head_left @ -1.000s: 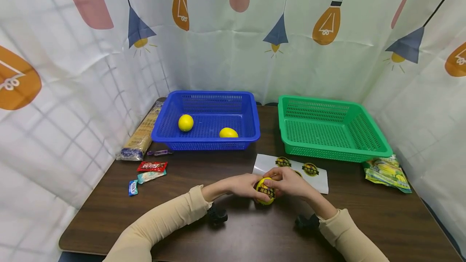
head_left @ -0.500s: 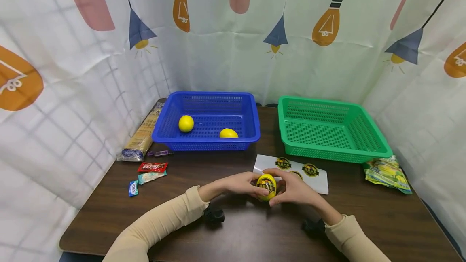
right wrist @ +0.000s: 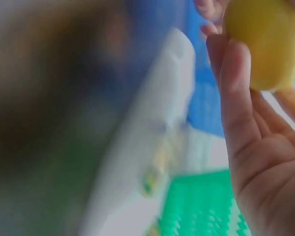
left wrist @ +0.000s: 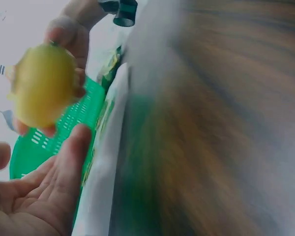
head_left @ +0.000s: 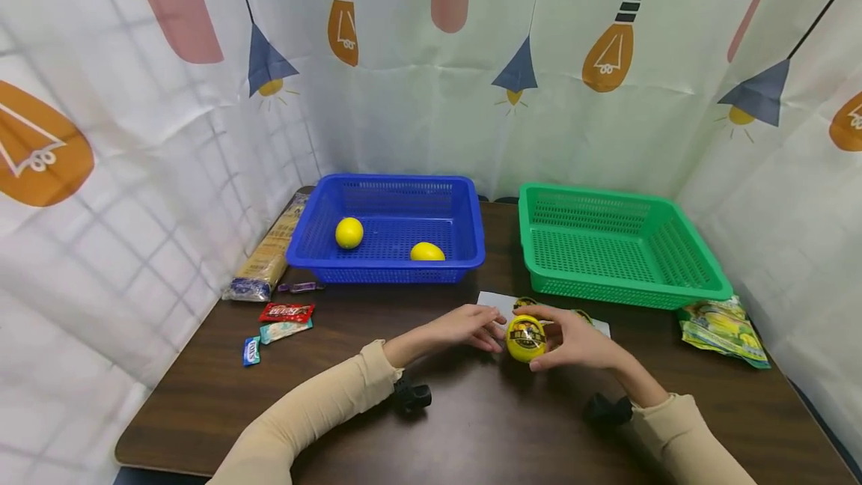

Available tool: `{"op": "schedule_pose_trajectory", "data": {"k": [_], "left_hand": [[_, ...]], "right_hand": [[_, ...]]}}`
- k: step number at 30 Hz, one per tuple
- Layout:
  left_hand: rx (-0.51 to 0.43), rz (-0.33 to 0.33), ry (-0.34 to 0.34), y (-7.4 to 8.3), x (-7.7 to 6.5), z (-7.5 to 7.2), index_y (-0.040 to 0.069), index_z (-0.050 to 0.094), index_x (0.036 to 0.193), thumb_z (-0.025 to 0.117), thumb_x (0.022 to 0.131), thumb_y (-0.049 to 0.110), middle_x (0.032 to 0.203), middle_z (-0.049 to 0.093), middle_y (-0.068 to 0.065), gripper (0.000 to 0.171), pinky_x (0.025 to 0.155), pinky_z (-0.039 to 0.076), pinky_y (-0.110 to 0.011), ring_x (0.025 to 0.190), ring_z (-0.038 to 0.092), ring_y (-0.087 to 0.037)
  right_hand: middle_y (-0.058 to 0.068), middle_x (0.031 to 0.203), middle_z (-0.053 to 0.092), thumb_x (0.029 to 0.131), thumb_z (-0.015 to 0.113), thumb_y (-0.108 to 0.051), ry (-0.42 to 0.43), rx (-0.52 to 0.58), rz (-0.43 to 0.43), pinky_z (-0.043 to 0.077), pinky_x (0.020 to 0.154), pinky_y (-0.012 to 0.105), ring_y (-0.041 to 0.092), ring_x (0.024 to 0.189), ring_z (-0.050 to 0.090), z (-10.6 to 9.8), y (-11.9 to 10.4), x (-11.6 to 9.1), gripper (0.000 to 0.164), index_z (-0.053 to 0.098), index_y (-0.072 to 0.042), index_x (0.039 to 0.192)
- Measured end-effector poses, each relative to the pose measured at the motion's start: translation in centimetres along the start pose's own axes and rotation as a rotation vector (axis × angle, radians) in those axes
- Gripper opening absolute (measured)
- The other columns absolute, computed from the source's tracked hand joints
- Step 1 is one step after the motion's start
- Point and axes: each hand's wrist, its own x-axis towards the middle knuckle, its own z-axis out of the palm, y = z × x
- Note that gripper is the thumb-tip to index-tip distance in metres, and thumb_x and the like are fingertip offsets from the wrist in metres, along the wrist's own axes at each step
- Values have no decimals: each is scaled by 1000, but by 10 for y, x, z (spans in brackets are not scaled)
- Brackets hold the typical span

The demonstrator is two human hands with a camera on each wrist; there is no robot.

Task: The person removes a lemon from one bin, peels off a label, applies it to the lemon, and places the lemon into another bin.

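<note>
A yellow lemon (head_left: 525, 347) bears a round black-and-gold label (head_left: 527, 332) on the side facing the head camera. Thumb and fingers of my right hand (head_left: 578, 340) grip it from the right, above the table. In the right wrist view the lemon (right wrist: 268, 42) lies between the right thumb and fingers. My left hand (head_left: 465, 328) is just left of the fruit, fingers loosely extended and holding nothing. A gap separates the left hand (left wrist: 37, 196) from the lemon (left wrist: 45, 86) in the left wrist view. Partly hidden behind the hands is a white sticker sheet (head_left: 490, 299).
A blue basket (head_left: 384, 264) with two lemons (head_left: 349, 233) stands at the back. To its right is a green basket (head_left: 606, 288), with a green-yellow packet (head_left: 723, 331) beside it. Small wrapped snacks (head_left: 286, 312) and a long tan package (head_left: 266, 253) lie at left.
The left hand has let go of the lemon. My right hand has carried the lemon slightly rightward, its label now facing the head camera. The head view has shifted a little.
</note>
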Motion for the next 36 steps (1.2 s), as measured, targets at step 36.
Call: {"op": "schedule_pose_trajectory", "data": {"k": [36], "left_hand": [[-435, 130, 430, 40, 91, 20, -1, 47, 138, 56, 102, 16, 111, 72, -22, 41, 75, 60, -18, 84, 74, -11]], "right_hand": [[29, 148, 35, 96, 66, -20, 178, -94, 470, 38, 114, 58, 42, 131, 44, -175, 51, 125, 87, 9, -6, 160]]}}
